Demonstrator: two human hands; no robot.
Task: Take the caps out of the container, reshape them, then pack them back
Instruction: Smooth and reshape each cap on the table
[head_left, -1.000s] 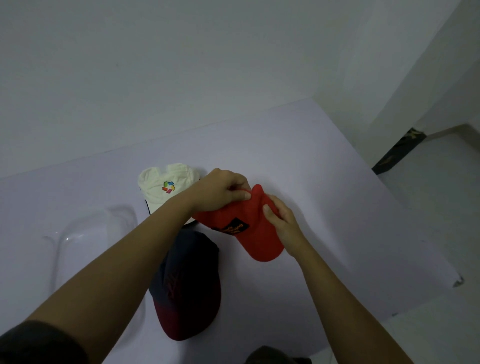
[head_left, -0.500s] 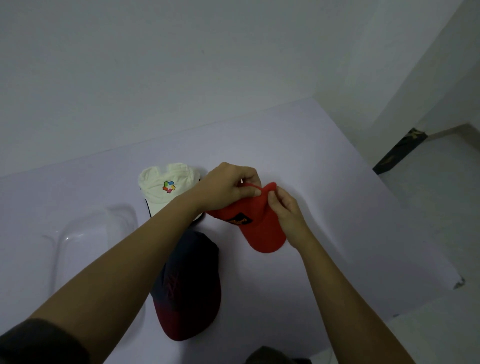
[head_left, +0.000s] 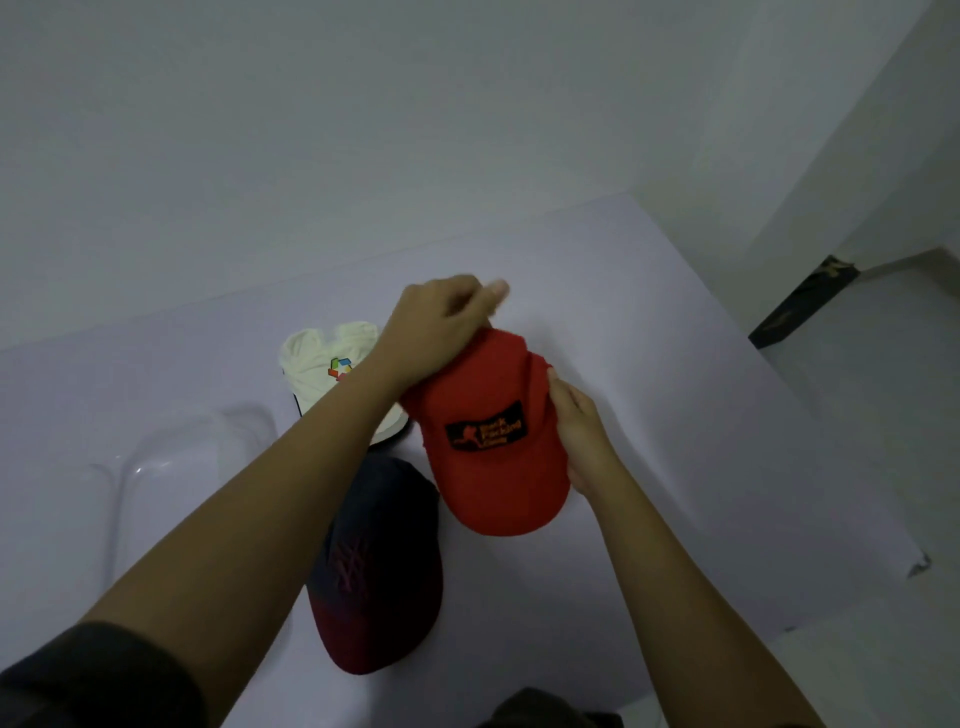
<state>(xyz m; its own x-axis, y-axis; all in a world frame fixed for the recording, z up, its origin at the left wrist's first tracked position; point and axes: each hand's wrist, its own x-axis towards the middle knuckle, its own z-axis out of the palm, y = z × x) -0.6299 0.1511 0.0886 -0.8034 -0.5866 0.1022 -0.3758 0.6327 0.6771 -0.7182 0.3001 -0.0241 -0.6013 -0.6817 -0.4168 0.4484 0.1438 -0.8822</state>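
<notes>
Gripping the red cap (head_left: 493, 457) by the rear of its crown, the left hand (head_left: 436, 332) had its fingers curled over the fabric, though they were blurred. The right hand (head_left: 582, 436) pinched the cap's right edge, its fingers tucked out of sight beneath. The cap was held over the table (head_left: 675, 389), brim toward the person, black patch facing up. Near it lay a white cap (head_left: 322, 358) and a dark cap (head_left: 379, 566) with a maroon brim; a clear container (head_left: 156, 457) sat to the left.
</notes>
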